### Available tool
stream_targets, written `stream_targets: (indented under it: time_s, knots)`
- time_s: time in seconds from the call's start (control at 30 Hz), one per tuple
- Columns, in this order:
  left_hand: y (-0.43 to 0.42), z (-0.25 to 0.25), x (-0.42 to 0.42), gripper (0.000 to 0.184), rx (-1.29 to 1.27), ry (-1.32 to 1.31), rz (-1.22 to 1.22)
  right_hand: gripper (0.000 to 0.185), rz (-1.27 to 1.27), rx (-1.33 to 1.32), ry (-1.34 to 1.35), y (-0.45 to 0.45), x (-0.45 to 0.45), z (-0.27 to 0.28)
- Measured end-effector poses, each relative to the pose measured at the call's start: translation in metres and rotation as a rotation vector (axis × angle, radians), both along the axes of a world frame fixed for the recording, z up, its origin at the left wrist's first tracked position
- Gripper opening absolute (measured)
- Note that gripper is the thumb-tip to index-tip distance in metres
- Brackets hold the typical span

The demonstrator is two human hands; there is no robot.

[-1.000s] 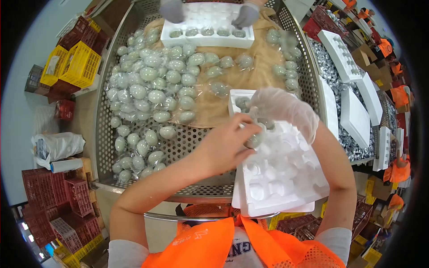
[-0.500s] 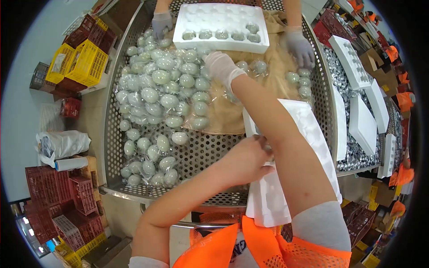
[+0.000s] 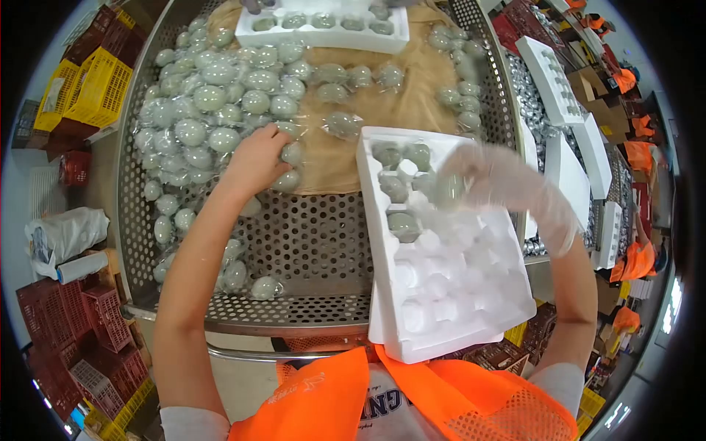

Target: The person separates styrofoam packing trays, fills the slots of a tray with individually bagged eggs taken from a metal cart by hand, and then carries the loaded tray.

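Observation:
My bare left hand (image 3: 257,163) reaches into the pile of plastic-wrapped, pale green eggs (image 3: 190,132), its fingers curved around an egg (image 3: 292,153) at the pile's right edge. My gloved right hand (image 3: 471,176), blurred by motion, is closed on a wrapped egg (image 3: 447,190) above the upper right of a white foam tray (image 3: 460,287). Several eggs sit in the tray's upper cups, one of them (image 3: 404,226) at its left side; the lower cups hold none. The tray rests tilted on another white piece at the front edge of the perforated metal table.
A co-worker's gloved hand (image 3: 257,6) touches a second foam tray (image 3: 323,33) at the far side. Brown cloth (image 3: 331,162) lies under some eggs. Yellow crates (image 3: 95,88) stand left; foam pieces (image 3: 587,158) lie on another table right, near people in orange vests.
My left hand has moved from the tray to the egg pile. My right hand has come back from the pile to over the tray. More eggs now show in the near tray.

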State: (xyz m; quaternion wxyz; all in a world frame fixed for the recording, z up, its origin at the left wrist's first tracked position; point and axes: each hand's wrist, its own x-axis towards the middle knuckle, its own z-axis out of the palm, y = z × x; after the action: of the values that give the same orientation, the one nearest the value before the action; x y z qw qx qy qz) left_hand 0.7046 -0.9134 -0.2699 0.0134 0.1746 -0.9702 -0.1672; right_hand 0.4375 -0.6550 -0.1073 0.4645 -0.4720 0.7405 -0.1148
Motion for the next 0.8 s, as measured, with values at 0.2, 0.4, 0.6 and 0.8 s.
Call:
stream_targets:
  time_s: [0.2, 0.4, 0.6, 0.8]
  knots:
    - [0.033, 0.045, -0.025, 0.048, 0.653, 0.166, 0.326, 0.038, 0.202, -0.163, 0.132, 0.046, 0.021, -0.035]
    - [0.132, 0.13, -0.019, 0.043, 0.783, 0.272, -0.243, 0.04, 0.019, 0.091, 0.061, 0.003, -0.01, -0.017]
    - [0.182, 0.137, -0.035, 0.032, 0.351, 0.02, -0.497, 0.042, 0.182, -0.218, 0.439, -0.099, -0.018, -0.08]
    - [0.191, 0.165, -0.058, 0.03, 0.219, -0.345, -0.752, 0.029, 0.2, -0.613, 0.979, -0.195, -0.019, -0.179]
